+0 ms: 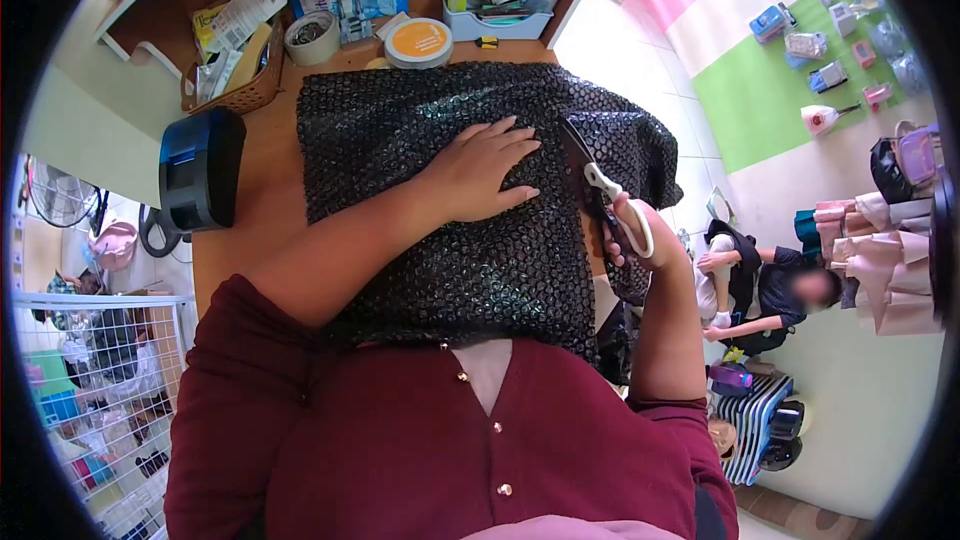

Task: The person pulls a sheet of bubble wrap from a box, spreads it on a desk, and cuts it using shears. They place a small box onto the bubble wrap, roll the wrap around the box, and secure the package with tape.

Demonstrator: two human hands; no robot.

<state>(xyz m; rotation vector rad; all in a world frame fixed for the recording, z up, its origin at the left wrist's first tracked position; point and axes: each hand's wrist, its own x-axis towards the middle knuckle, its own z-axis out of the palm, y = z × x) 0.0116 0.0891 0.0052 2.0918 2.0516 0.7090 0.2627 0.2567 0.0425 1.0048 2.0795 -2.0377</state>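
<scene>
A large sheet of black bubble wrap (440, 270) covers most of the desk and hangs over its right side. My left hand (485, 172) lies flat on the wrap, fingers stretched toward the upper right. In my right hand (640, 230) are scissors (603, 180) with white and black handles, my fingers wrapped through the loops. Their blades point up and left, set in a cut that runs down the right part of the wrap. The lower blade is partly hidden by the wrap.
Along the desk's back stand a wicker basket (235, 90), tape rolls (312, 38), a round orange-lidded tub (419, 43) and a blue tray (500, 25) of small tools. A black label printer (200, 168) sits at the left edge. Another person (765, 285) sits at the right.
</scene>
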